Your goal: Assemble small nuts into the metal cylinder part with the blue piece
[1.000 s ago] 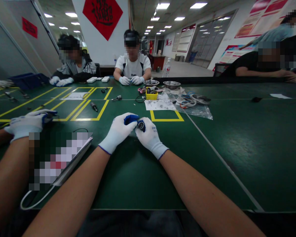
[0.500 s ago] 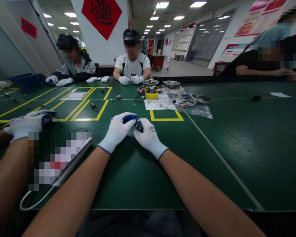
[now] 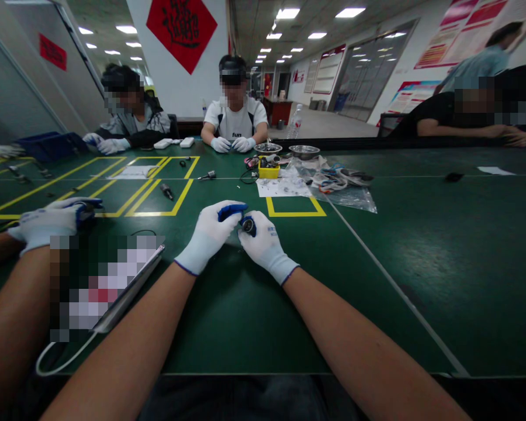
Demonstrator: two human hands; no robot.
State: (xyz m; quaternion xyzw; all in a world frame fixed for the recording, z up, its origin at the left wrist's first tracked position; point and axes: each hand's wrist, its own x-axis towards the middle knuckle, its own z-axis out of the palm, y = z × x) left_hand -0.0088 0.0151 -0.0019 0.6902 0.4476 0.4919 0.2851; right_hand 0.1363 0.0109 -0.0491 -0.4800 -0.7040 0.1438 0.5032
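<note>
Above the near part of the dark green bench (image 3: 228, 327), I see the right hand (image 3: 265, 237), in a white glove with blue-coated fingers, its grip closed round a short dark cylinder with a metallic rim (image 3: 248, 225). The rimmed end faces me, presumably turned so that it can be seen. The left hand (image 3: 213, 231), gloved alike, curls beside it, thumb close to the rim, perhaps to steady it; I cannot tell whether that grip pinches anything. Further off, yellow tape outlines (image 3: 183, 199) seem meant to keep parts apart: a dark, metal-tipped cylindrical piece (image 3: 167, 191) lies inside one. Beyond, a small yellow box (image 3: 269, 170) probably gathers loose parts, in front of two round steel bowls (image 3: 304, 156). Across sits a co-worker in a white shirt (image 3: 235, 120).
</note>
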